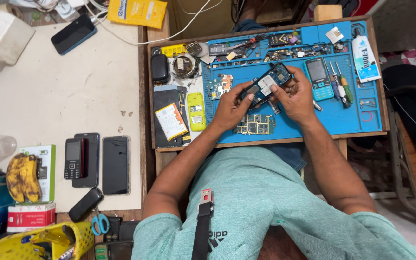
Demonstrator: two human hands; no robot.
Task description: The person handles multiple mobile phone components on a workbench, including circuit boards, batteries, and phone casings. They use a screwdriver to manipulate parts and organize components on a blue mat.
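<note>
Head view: left hand (229, 111) and right hand (294, 96) both grip an opened phone (267, 85) above the blue mat (352, 115); fingers cover its edges; a circuit board (256, 125) lies beneath, partly hidden; small parts (285, 54) indistinct.

Left hand (229, 111) and right hand (294, 98) together, fingers pinching.

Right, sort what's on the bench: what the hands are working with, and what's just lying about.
In hand:
opened phone, held by left hand and right hand
blue work mat
circuit board

Lying about:
bananas
scissors
black smartphone
</note>
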